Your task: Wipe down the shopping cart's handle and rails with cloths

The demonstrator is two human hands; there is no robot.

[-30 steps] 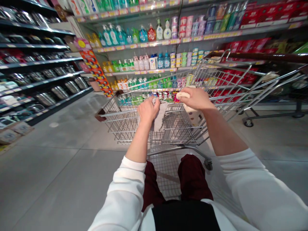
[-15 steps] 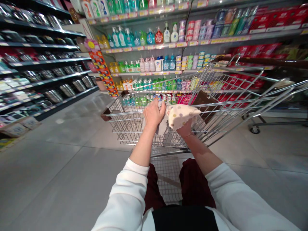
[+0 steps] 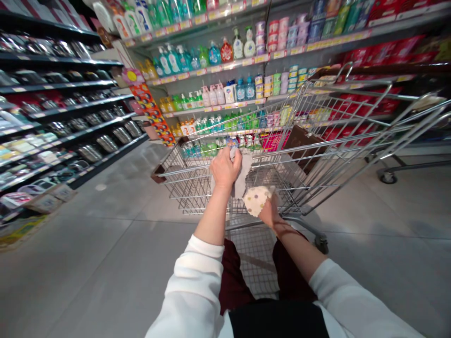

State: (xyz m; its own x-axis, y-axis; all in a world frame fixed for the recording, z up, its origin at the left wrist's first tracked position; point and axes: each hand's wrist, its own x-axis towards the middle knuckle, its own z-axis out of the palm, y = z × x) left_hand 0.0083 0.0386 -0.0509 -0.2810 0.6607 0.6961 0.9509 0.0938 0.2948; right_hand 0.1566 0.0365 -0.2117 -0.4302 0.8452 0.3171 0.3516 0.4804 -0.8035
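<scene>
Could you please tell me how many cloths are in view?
2: a grey cloth in the left hand at the cart rail, and a spotted cream cloth in the right hand; others may be hidden.

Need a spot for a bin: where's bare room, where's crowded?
Bare floor lies between the left shelving and the shopping cart; another patch lies between a caster wheel and the right sleeve. Crowded: the bottle shelves beyond, and the cart's near side, where the left hand holds gray cloth and the right hand dotted cloth.
</scene>
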